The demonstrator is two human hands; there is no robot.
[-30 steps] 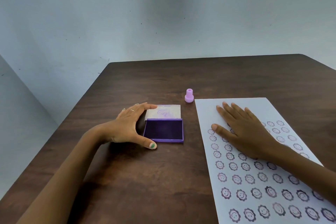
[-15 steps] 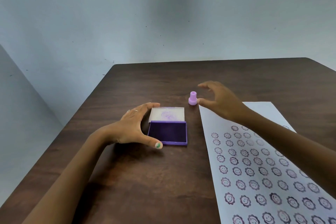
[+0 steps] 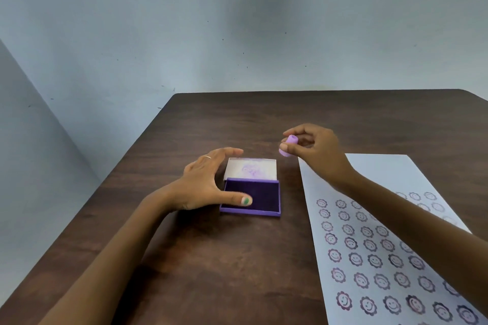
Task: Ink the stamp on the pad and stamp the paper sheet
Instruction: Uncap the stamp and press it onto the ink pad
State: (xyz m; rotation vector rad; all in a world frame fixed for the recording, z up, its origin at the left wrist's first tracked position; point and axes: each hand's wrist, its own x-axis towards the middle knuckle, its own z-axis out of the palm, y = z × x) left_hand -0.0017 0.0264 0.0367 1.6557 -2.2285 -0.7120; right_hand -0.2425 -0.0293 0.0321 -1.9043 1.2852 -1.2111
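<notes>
A small lilac stamp [image 3: 288, 145] is pinched in my right hand [image 3: 315, 152], lifted off the table and tilted, just right of and beyond the ink pad. The purple ink pad [image 3: 253, 197] lies open with its pale lid [image 3: 250, 168] folded back. My left hand [image 3: 208, 182] rests against the pad's left side, fingers spread, thumb on its near left corner. The white paper sheet [image 3: 380, 240] lies to the right, covered with several rows of purple smiley flower prints; my right forearm crosses over it.
The dark wooden table [image 3: 206, 266] ends at a far edge below a pale blue wall. Its left edge runs diagonally toward me. The paper's top strip near the far end carries no prints.
My right hand left the paper, reached to the stamp standing beyond the pad, closed on it and lifted it. My left hand stayed at the pad.
</notes>
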